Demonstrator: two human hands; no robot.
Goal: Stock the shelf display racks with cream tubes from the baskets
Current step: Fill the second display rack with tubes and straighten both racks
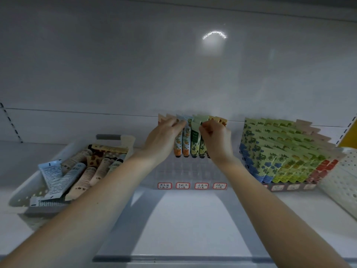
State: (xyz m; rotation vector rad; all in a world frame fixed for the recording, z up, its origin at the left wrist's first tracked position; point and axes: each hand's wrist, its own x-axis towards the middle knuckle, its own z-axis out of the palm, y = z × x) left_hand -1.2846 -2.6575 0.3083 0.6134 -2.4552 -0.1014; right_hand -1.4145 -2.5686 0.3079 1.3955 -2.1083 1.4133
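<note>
While loose cream tubes [81, 171] wait in the basket [25, 188] at 9 o'clock, both hands work the clear rack's [185, 171] back row at 12 o'clock. The left hand [164, 132] has its grip pinched on an orange-flowered tube [178, 144]; the right hand [216, 138], fingers curled, pinches the green tube [194, 141] beside it. Each tube likely needs seating cap-down, upright and within its labelled lane, without tipping its neighbours.

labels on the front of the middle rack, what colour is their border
Red borders on white labels, with handwriting inside; they show best in the head view.
</note>
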